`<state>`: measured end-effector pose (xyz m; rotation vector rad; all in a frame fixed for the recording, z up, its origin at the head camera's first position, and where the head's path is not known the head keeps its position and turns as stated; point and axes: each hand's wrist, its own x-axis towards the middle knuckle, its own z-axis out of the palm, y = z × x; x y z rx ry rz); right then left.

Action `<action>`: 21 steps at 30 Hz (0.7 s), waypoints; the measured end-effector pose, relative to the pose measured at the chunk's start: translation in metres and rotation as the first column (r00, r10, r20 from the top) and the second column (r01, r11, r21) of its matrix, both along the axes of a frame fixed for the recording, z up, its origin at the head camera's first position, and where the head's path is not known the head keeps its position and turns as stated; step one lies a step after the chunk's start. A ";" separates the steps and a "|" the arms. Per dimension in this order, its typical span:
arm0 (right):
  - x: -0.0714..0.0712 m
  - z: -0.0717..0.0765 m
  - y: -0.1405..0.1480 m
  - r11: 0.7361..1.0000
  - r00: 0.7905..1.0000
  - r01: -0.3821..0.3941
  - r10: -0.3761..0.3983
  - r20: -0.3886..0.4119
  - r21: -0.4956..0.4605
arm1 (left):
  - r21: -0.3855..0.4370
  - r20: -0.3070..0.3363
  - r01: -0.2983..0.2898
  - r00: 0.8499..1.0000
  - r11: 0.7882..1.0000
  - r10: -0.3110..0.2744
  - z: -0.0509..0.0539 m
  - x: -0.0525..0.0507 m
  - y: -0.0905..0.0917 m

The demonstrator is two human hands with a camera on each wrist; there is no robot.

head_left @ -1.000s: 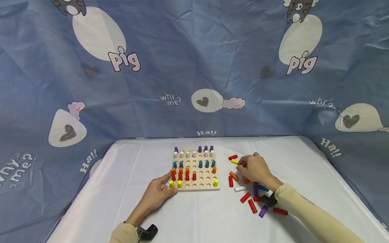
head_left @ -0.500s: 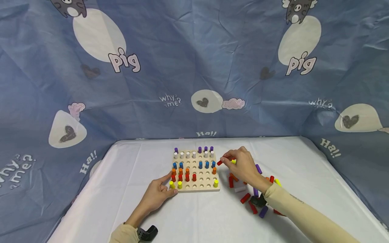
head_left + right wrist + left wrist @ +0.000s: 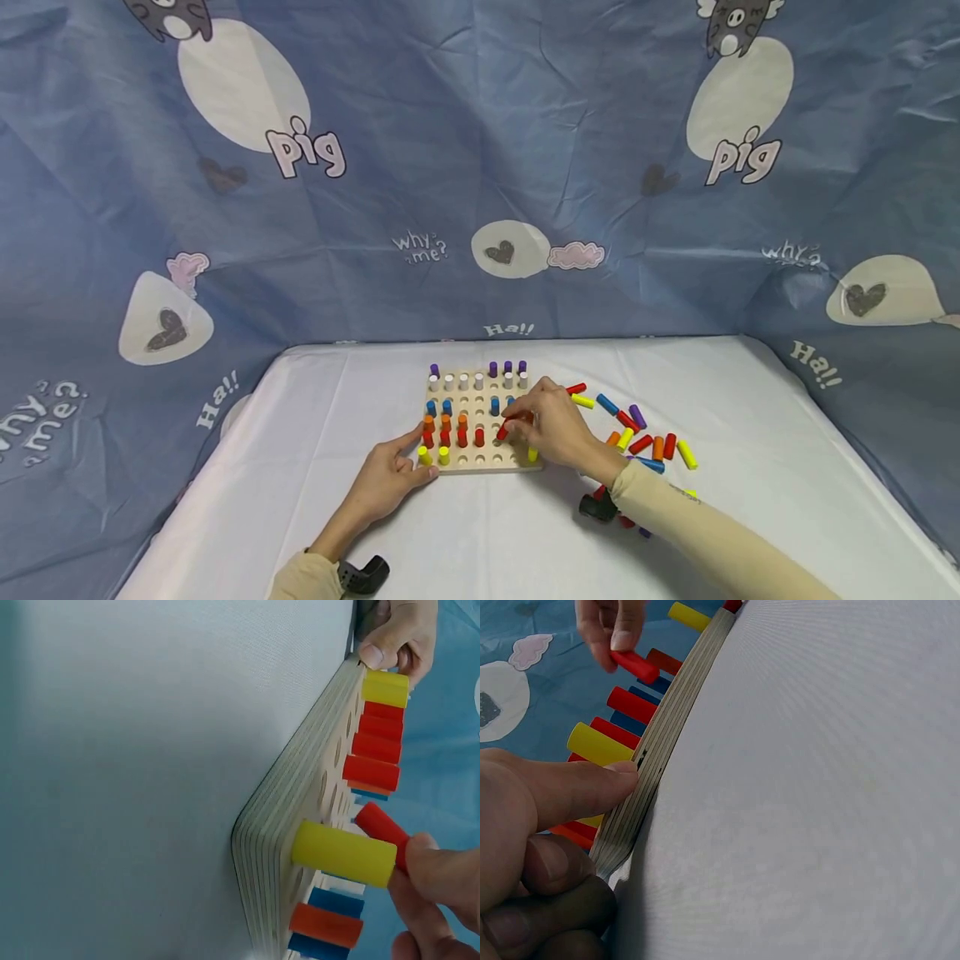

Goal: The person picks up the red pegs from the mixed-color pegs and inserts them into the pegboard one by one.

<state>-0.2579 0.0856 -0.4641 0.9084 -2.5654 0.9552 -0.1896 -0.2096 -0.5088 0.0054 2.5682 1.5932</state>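
Note:
A wooden pegboard (image 3: 480,469) lies on the white-covered table, with coloured pegs standing in rows of holes. At its front left corner my left hand (image 3: 384,479) grips the board, thumb on the front edge and forefinger along the left side. Over the board's right part, my right hand (image 3: 558,427) pinches a red peg (image 3: 502,432) between thumb and fingers. That red peg (image 3: 381,823) is tilted in the right wrist view, just right of the row of standing red pegs (image 3: 462,438). The hand hides some blue and orange pegs behind it.
Right of the board lies a loose pile of pegs, among them a yellow peg (image 3: 687,454), a purple peg (image 3: 637,416) and a blue peg (image 3: 607,404). The right forearm covers part of the pile. A blue patterned cloth (image 3: 480,167) hangs behind the table.
My right hand has moved left from the loose pegs to above the board, carrying a red peg. My left hand has stayed at the board's corner.

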 end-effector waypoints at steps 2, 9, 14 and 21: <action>0.000 -0.002 -0.003 1.000 1.000 0.008 -0.008 0.010 0.004 | 0.003 -0.001 -0.001 1.000 1.000 0.001 0.000 0.000 0.000; -0.001 -0.004 -0.009 0.999 0.998 0.032 -0.032 0.054 -0.006 | 0.013 -0.006 0.007 1.000 1.000 -0.007 0.000 0.000 0.000; 0.002 -0.005 -0.013 0.999 0.998 0.048 -0.048 0.047 -0.010 | 0.002 -0.002 0.005 1.000 1.000 -0.005 0.000 0.001 0.000; 0.003 -0.006 -0.015 0.999 0.998 0.047 -0.047 0.036 -0.010 | -0.001 -0.011 0.004 1.000 1.000 -0.004 -0.001 0.000 0.000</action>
